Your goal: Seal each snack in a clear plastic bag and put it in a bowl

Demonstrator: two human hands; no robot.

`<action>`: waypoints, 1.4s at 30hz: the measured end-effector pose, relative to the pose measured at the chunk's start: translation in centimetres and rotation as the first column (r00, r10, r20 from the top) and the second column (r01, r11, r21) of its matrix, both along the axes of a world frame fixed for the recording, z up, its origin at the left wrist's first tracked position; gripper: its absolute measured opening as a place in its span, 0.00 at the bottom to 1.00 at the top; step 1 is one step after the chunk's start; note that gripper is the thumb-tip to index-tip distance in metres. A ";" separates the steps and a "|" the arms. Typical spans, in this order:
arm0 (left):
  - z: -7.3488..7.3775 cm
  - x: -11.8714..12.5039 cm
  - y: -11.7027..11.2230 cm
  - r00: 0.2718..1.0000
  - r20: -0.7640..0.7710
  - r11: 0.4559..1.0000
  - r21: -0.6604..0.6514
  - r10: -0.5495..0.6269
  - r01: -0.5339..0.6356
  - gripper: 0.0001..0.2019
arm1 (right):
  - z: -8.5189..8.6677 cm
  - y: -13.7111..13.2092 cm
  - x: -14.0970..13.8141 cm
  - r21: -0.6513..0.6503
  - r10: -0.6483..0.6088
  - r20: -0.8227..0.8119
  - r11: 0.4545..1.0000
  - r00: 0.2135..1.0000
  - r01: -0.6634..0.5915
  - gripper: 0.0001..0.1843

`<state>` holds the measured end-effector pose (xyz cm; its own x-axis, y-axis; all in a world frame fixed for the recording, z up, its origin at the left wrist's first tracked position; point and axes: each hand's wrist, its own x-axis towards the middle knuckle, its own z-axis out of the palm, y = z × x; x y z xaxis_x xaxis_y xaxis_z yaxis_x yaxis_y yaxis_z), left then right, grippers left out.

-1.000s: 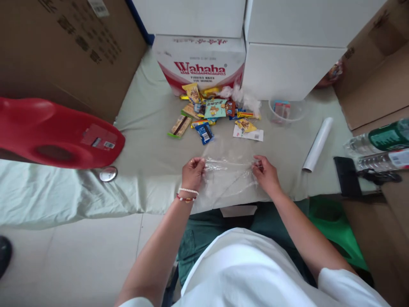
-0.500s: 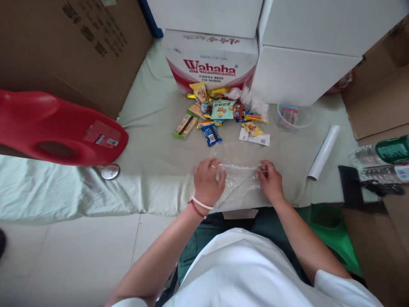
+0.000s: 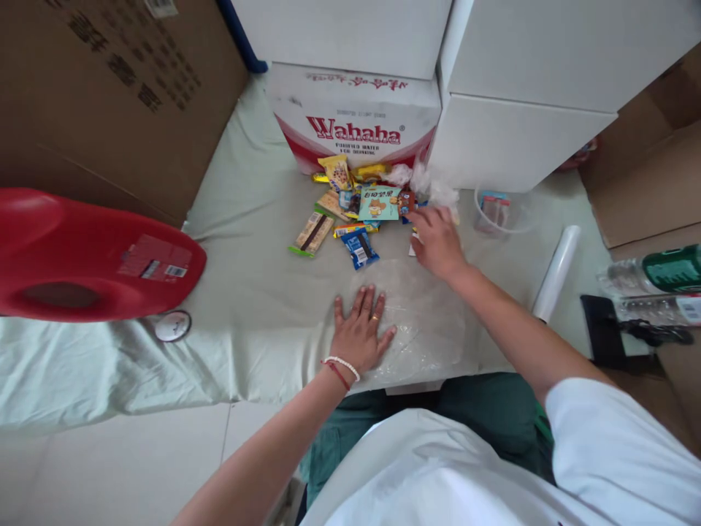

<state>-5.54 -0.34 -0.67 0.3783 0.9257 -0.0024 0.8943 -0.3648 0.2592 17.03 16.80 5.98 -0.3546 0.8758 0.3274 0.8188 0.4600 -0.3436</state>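
Note:
A sheet of clear plastic film lies spread on the pale green cloth in front of me. My left hand rests flat on its left part, fingers spread. My right hand reaches forward past the film to the pile of small snack packets, fingers curled over the packets at the pile's right end; whether it grips one is hidden. The pile includes a teal packet, a blue packet and a brown bar.
A Wahaha carton and white boxes stand behind the pile. A clear tub and a white film roll lie right. A red plastic stool, a round metal disc, brown cartons and bottles surround.
Both hands let go of the film's upper edge. The left hand now lies flat on the film; the right hand has moved forward to the snack pile.

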 end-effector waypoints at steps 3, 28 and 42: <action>0.1 0.0 0.1 1.000 0.001 1.000 -0.007 0.011 -0.011 0.35 | -0.1 6.4 -4.4 -0.036 0.135 0.103 0.991 0.985 -0.132 0.25; 0.2 -1.9 -0.3 1.000 0.003 1.000 0.001 -0.005 0.005 0.30 | 1.4 -8.0 -1.5 -0.490 0.211 0.444 0.871 0.871 0.039 0.10; 0.2 -2.4 -0.5 1.000 -0.002 1.000 -0.012 0.019 -0.019 0.31 | -1.0 5.9 -5.2 -0.247 0.073 0.395 0.969 0.916 0.029 0.30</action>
<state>-7.91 -0.86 -0.48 0.3607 0.9326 -0.0138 0.9014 -0.3447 0.2621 11.81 22.67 5.00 -0.4305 0.9001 -0.0670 0.9009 0.4238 -0.0939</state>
